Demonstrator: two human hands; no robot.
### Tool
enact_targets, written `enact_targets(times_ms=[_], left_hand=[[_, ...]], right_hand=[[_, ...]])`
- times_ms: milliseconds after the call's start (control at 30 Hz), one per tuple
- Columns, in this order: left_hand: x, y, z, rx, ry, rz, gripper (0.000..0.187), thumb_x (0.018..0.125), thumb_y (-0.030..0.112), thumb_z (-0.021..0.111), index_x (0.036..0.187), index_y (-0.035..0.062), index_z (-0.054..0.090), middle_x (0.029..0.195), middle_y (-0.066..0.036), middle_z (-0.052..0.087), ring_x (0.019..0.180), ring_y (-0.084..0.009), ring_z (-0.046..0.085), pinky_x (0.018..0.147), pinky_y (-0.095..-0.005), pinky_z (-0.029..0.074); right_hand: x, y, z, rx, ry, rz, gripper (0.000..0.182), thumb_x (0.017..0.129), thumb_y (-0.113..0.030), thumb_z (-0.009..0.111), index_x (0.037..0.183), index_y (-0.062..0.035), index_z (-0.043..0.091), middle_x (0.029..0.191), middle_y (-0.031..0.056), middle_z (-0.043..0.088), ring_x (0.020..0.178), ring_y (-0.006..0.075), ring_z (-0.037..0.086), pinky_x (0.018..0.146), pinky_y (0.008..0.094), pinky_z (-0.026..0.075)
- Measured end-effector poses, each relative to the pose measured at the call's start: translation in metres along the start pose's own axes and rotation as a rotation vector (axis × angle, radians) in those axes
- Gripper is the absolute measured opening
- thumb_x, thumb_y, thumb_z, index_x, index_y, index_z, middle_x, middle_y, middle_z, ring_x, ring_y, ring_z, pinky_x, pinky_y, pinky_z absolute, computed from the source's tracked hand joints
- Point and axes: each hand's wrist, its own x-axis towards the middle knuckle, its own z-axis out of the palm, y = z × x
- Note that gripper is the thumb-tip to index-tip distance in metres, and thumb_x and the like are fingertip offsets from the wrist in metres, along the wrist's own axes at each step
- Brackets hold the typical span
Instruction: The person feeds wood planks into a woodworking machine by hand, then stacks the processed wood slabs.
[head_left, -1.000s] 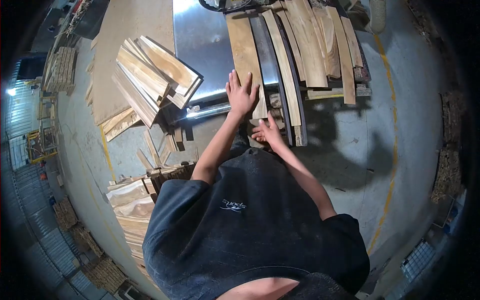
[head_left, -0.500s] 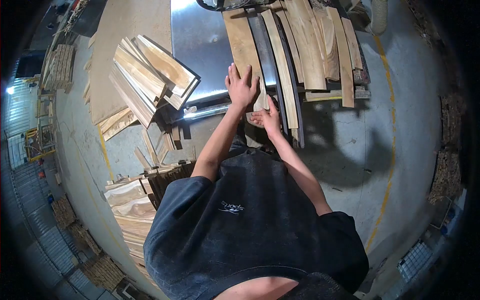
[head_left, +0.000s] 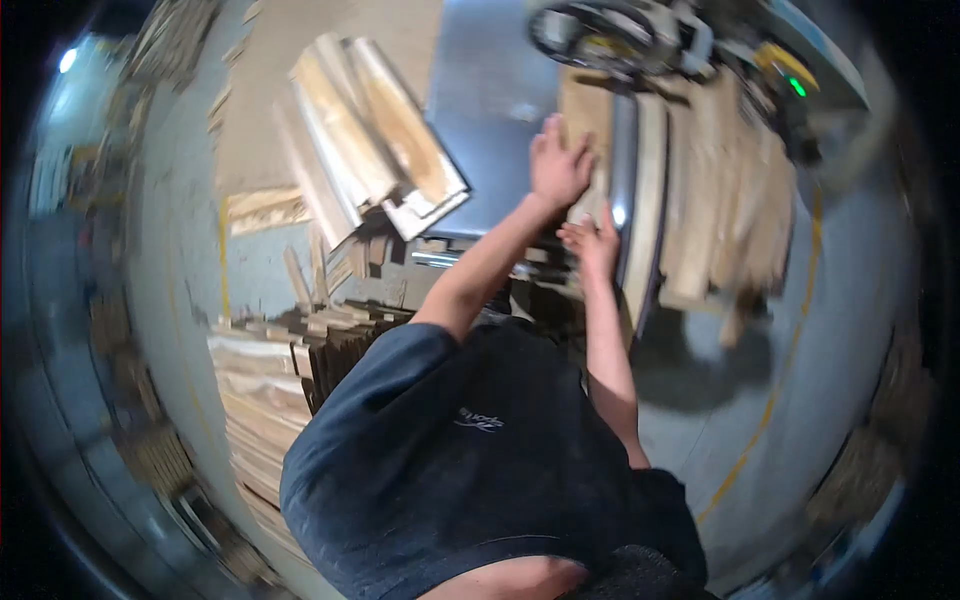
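A flat wooden board (head_left: 587, 105) lies lengthwise on the metal table (head_left: 480, 120), its far end beneath the machine. My left hand (head_left: 562, 172) rests on the board's left side, fingers spread and stretched out. Lower down, my right hand (head_left: 595, 247) is at the board's near end, with one digit pointing up along the right edge and the others bent round to the left. A dark curved rail (head_left: 625, 160) runs just right of the board, and a light wood strip (head_left: 650, 190) lies beyond it. Motion blur softens the finer details.
A machine with a dark round wheel (head_left: 590, 35) stands over the table's far side. Cut boards (head_left: 365, 130) are piled on the left, and more wooden pieces (head_left: 715, 190) lie on the right. A tall wood stack (head_left: 255, 390) stands on the floor at my left.
The view has swung so the table and hands appear further right, and more of the machine shows. The board's far end is now beneath the machine. Both hands keep nearly the same pose.
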Motion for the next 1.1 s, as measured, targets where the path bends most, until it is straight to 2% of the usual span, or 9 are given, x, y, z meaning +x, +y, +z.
enact_targets(times_ms=[333, 400, 433, 533, 567, 667, 800, 1000, 1100], left_hand=[[0.079, -0.037, 0.004, -0.174, 0.166, -0.117, 0.027, 0.083, 0.022, 0.062, 0.109, 0.0161, 0.071, 0.130, -0.026, 0.051, 0.120, -0.0370, 0.052, 0.097, -0.0469, 0.040], [0.098, -0.067, -0.014, -0.519, -0.318, -0.191, 0.022, 0.083, 0.020, 0.062, 0.100, 0.0102, 0.072, 0.112, -0.019, 0.064, 0.102, -0.0326, 0.064, 0.085, -0.0414, 0.049], [0.100, -0.078, -0.023, -0.627, -0.161, -0.327, 0.017, 0.080, 0.017, 0.064, 0.089, 0.0063, 0.072, 0.095, -0.015, 0.068, 0.084, -0.0323, 0.067, 0.076, -0.0389, 0.052], [0.109, -0.127, -0.115, -0.181, 0.518, -0.103, 0.016, 0.072, 0.007, 0.068, 0.088, 0.0040, 0.070, 0.085, -0.018, 0.065, 0.083, -0.0347, 0.063, 0.074, -0.0431, 0.050], [0.095, -0.141, -0.139, -0.120, 0.516, -0.330, 0.013, 0.073, 0.011, 0.068, 0.082, 0.0029, 0.070, 0.090, -0.019, 0.066, 0.090, -0.0378, 0.062, 0.086, -0.0461, 0.047], [0.043, -0.201, -0.189, 0.400, 0.447, -0.857, 0.066, 0.077, 0.033, 0.071, 0.135, 0.0092, 0.051, 0.129, -0.033, 0.048, 0.123, -0.0485, 0.041, 0.100, -0.0497, 0.039], [-0.025, -0.254, -0.194, 0.367, 0.388, -0.810, 0.054, 0.074, 0.038, 0.072, 0.117, 0.0058, 0.066, 0.096, -0.028, 0.065, 0.104, -0.0419, 0.059, 0.093, -0.0470, 0.044], [-0.062, -0.151, -0.230, 0.057, 0.205, -0.750, 0.049, 0.076, 0.031, 0.065, 0.115, 0.0014, 0.065, 0.101, -0.022, 0.066, 0.095, -0.0335, 0.065, 0.084, -0.0397, 0.052], [-0.100, -0.114, -0.214, -1.310, 0.182, -0.842, 0.053, 0.083, 0.039, 0.052, 0.113, -0.0034, 0.064, 0.103, -0.020, 0.067, 0.092, -0.0254, 0.066, 0.080, -0.0345, 0.054]], right_hand=[[0.056, -0.051, 0.041, -0.259, 0.086, -0.025, 0.066, 0.099, -0.018, 0.052, 0.154, -0.0210, 0.014, 0.080, 0.0120, 0.067, 0.061, 0.0165, 0.063, 0.051, 0.0229, 0.047], [0.066, -0.059, 0.045, -0.311, 0.131, -0.034, 0.068, 0.099, -0.021, 0.053, 0.154, -0.0217, 0.014, 0.080, 0.0106, 0.067, 0.059, 0.0149, 0.062, 0.050, 0.0212, 0.044], [0.071, -0.064, 0.049, -0.321, 0.132, -0.039, 0.068, 0.099, -0.021, 0.053, 0.154, -0.0217, 0.014, 0.080, 0.0106, 0.067, 0.059, 0.0149, 0.062, 0.050, 0.0212, 0.044], [0.089, -0.072, 0.055, -0.392, 0.148, -0.042, 0.070, 0.098, -0.023, 0.055, 0.154, -0.0197, 0.013, 0.078, 0.0078, 0.066, 0.060, 0.0132, 0.061, 0.051, 0.0207, 0.043], [0.100, -0.073, 0.053, -0.419, 0.141, -0.075, 0.071, 0.098, -0.023, 0.055, 0.154, -0.0168, 0.012, 0.083, 0.0087, 0.067, 0.067, 0.0143, 0.063, 0.054, 0.0213, 0.044], [0.103, -0.067, 0.066, -0.364, 0.143, -0.168, 0.073, 0.098, -0.023, 0.055, 0.154, -0.0113, 0.010, 0.100, 0.0116, 0.066, 0.085, 0.0172, 0.065, 0.063, 0.0235, 0.046], [0.085, -0.059, 0.054, -0.114, -0.094, -0.312, 0.074, 0.098, -0.024, 0.057, 0.153, -0.0067, 0.010, 0.128, 0.0161, 0.056, 0.114, 0.0216, 0.058, 0.084, 0.0290, 0.048], [0.002, -0.023, 0.028, -0.233, -0.237, -0.083, 0.055, 0.099, -0.032, 0.055, 0.143, -0.0043, 0.037, 0.130, 0.0141, 0.056, 0.115, 0.0213, 0.059, 0.091, 0.0315, 0.048], [-0.057, -0.002, 0.024, -0.351, -0.379, 0.090, 0.057, 0.099, -0.045, 0.047, 0.141, -0.0066, 0.042, 0.130, 0.0128, 0.057, 0.113, 0.0210, 0.060, 0.091, 0.0334, 0.048]])
